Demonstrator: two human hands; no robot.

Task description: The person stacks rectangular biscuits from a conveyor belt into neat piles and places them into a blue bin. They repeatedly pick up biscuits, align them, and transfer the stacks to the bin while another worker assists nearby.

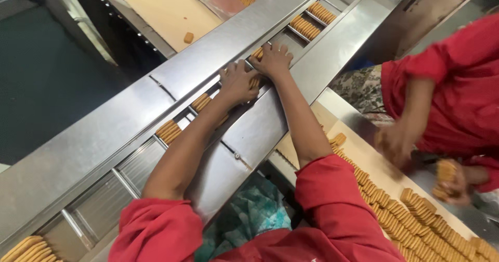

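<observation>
Both my hands reach into a narrow steel channel (pixel 130 168) of a conveyor that carries short stacks of tan biscuits between metal dividers. My left hand (pixel 236 81) presses down on a biscuit stack (pixel 254 82) in one pocket, fingers curled over it. My right hand (pixel 273 59) lies just beyond, fingers spread over the far end of the same stack at a divider. Other stacks sit in pockets below (pixel 169 131) and above (pixel 305 27). How firmly either hand grips the biscuits is hidden.
A co-worker in a red sleeve (pixel 457 85) stands at right, a hand (pixel 452 181) holding biscuits. Long rows of biscuits (pixel 416 225) lie on a tan belt at lower right. Broad steel covers (pixel 104 121) flank the channel. One loose biscuit (pixel 188 37) rests on the upper belt.
</observation>
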